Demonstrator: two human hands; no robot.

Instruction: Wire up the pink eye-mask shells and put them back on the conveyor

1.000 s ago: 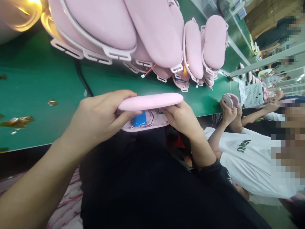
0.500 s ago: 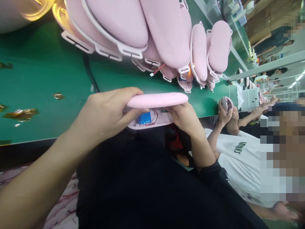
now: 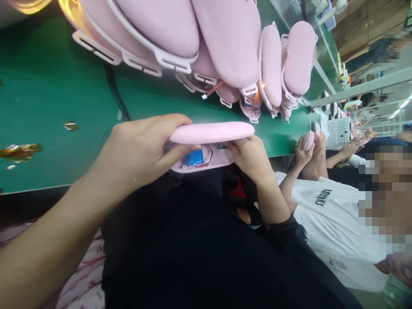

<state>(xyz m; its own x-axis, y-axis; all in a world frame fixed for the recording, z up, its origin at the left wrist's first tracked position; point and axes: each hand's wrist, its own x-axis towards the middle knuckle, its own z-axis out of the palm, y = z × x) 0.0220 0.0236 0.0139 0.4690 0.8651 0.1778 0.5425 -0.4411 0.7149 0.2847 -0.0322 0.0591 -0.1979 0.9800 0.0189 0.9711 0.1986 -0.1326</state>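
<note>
Two hands (image 3: 138, 150), one blue battery (image 3: 194, 158)

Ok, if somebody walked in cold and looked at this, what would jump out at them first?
Probably the heap of pink shells piled on the green table at the top. Just below, at the table's near edge, the left hand and right hand hold a pink cover over an open pink base with a blue battery inside.
</note>
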